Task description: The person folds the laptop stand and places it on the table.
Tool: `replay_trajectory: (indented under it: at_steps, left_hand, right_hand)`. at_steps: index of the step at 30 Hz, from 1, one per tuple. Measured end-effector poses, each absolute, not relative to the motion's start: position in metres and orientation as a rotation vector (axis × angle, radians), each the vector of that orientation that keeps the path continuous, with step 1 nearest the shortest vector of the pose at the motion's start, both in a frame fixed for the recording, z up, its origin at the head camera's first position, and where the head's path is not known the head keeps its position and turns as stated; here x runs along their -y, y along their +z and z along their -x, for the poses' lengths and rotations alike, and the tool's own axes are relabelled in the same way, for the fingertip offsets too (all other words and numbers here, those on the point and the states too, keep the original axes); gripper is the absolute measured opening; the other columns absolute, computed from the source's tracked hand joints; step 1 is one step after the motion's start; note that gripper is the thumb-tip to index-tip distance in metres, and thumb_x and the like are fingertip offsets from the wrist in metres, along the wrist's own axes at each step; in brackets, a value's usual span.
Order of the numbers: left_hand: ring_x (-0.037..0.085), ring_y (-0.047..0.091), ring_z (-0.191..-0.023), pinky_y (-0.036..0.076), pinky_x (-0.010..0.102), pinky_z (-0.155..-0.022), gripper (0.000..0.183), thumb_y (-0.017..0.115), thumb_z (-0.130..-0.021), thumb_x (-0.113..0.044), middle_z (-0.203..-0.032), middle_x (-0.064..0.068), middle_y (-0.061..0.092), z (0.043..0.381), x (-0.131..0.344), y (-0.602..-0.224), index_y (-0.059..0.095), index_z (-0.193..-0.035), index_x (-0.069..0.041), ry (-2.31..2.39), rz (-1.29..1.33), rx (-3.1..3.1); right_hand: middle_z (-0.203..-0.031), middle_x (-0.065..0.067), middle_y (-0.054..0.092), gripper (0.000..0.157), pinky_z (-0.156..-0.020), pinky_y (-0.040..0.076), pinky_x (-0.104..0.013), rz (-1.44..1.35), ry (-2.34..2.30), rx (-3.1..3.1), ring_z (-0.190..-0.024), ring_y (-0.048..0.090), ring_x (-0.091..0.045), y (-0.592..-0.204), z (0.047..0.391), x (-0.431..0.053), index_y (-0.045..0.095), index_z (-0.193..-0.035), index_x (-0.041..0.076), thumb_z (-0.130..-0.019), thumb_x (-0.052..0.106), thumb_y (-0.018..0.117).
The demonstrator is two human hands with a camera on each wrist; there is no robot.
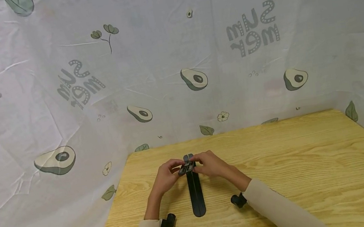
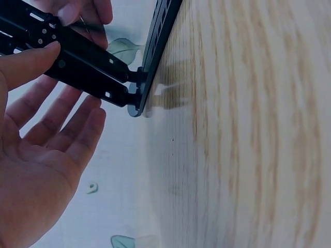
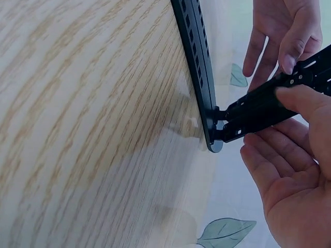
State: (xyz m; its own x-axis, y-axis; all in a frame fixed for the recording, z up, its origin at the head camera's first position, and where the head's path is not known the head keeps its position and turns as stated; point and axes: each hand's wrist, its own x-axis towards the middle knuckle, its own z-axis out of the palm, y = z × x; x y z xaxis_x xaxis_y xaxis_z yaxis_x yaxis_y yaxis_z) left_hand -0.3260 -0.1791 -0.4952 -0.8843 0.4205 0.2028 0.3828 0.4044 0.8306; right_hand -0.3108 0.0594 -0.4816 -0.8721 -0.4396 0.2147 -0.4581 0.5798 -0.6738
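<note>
A black folding stand has its long, narrow base lying on the wooden table. At the far end of the base, a pair of hinged arms stands raised at an angle. My left hand grips these arms from the left, its thumb on one face and its fingers behind. From the opposite side my right hand holds the arms too, thumb on top and fingers underneath. Slots run along the base, seen in both wrist views. The fingers hide part of the upper end.
The wood-grain table stretches out to the right and toward the front. A white sheet printed with avocados and leaves hangs behind it and along both sides. Small black devices are strapped at both wrists.
</note>
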Motion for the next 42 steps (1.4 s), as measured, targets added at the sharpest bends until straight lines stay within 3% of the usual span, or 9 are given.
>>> replay_trajectory:
  at_steps: [3,7,12,16,21,24,31,35,42]
  left_hand:
    - [0.042,0.065,-0.133,0.056,0.052,-0.113,0.035,0.065,-0.096,0.015,-0.132,0.019,0.070,0.3261,0.1794,-0.4963,0.074,-0.126,-0.002,1.514,-0.752,-2.609]
    - [0.042,0.066,-0.131,0.057,0.052,-0.111,0.034,0.065,-0.097,0.014,-0.131,0.019,0.071,0.3263,0.1793,-0.4967,0.074,-0.126,-0.002,1.508,-0.755,-2.615]
    - [0.039,0.067,-0.132,0.058,0.048,-0.111,0.033,0.067,-0.098,0.011,-0.132,0.018,0.071,0.3263,0.1791,-0.4948,0.074,-0.126,-0.004,1.509,-0.712,-2.602]
    - [0.038,0.066,-0.133,0.058,0.047,-0.112,0.033,0.067,-0.099,0.010,-0.134,0.017,0.071,0.3272,0.1788,-0.4938,0.074,-0.127,-0.004,1.514,-0.701,-2.583]
    - [0.039,0.065,-0.133,0.058,0.049,-0.112,0.032,0.065,-0.100,0.009,-0.135,0.018,0.070,0.3283,0.1796,-0.4943,0.074,-0.128,-0.004,1.513,-0.716,-2.570]
    - [0.040,0.065,-0.133,0.059,0.046,-0.111,0.031,0.066,-0.101,0.007,-0.135,0.018,0.070,0.3290,0.1810,-0.4952,0.074,-0.128,-0.004,1.514,-0.715,-2.554]
    - [0.040,0.064,-0.136,0.059,0.038,-0.109,0.030,0.067,-0.101,0.005,-0.138,0.019,0.069,0.3296,0.1835,-0.4966,0.074,-0.129,-0.003,1.511,-0.718,-2.514]
    - [0.040,0.064,-0.135,0.059,0.040,-0.110,0.029,0.068,-0.102,0.003,-0.138,0.018,0.069,0.3298,0.1839,-0.4958,0.074,-0.129,-0.004,1.493,-0.713,-2.513]
    - [0.040,0.064,-0.135,0.059,0.044,-0.111,0.026,0.069,-0.101,0.002,-0.137,0.018,0.070,0.3275,0.1861,-0.4935,0.075,-0.126,-0.005,1.458,-0.717,-2.524]
  right_hand:
    - [-0.126,-0.014,0.078,0.031,-0.085,0.061,-0.044,-0.775,1.165,2.764,-0.103,0.072,-0.031,-0.4821,0.3113,-0.0588,0.076,-0.132,0.005,-0.102,0.013,0.073]
    - [-0.121,-0.009,0.080,0.030,-0.072,0.048,-0.028,-0.741,1.155,2.777,-0.084,0.060,-0.017,-0.4818,0.3116,-0.0575,0.077,-0.132,0.008,-0.102,0.015,0.073]
    - [-0.113,-0.006,0.080,0.029,-0.065,0.038,-0.023,-0.739,1.156,2.776,-0.074,0.049,-0.010,-0.4820,0.3128,-0.0572,0.078,-0.130,0.008,-0.102,0.014,0.073]
    - [-0.113,-0.007,0.080,0.029,-0.065,0.042,-0.025,-0.742,1.158,2.782,-0.076,0.054,-0.014,-0.4810,0.3128,-0.0584,0.078,-0.130,0.008,-0.102,0.014,0.073]
    - [-0.125,-0.012,0.078,0.029,-0.084,0.062,-0.039,-0.745,1.198,2.787,-0.102,0.074,-0.028,-0.4800,0.3128,-0.0604,0.077,-0.130,0.007,-0.102,0.014,0.073]
    - [-0.127,-0.014,0.078,0.027,-0.092,0.064,-0.047,-0.765,1.228,2.789,-0.114,0.075,-0.033,-0.4785,0.3130,-0.0614,0.077,-0.129,0.006,-0.103,0.013,0.073]
    - [-0.121,-0.010,0.081,0.026,-0.092,0.063,-0.048,-0.860,1.159,2.802,-0.107,0.075,-0.029,-0.4729,0.3144,-0.0650,0.078,-0.127,0.007,-0.103,0.015,0.074]
    - [-0.122,-0.011,0.080,0.027,-0.093,0.063,-0.050,-0.870,1.159,2.807,-0.112,0.074,-0.035,-0.4731,0.3147,-0.0665,0.078,-0.127,0.007,-0.103,0.015,0.074]
    - [-0.119,-0.008,0.081,0.025,-0.086,0.061,-0.042,-0.870,1.126,2.825,-0.102,0.072,-0.025,-0.4734,0.3143,-0.0653,0.080,-0.125,0.009,-0.101,0.016,0.076]
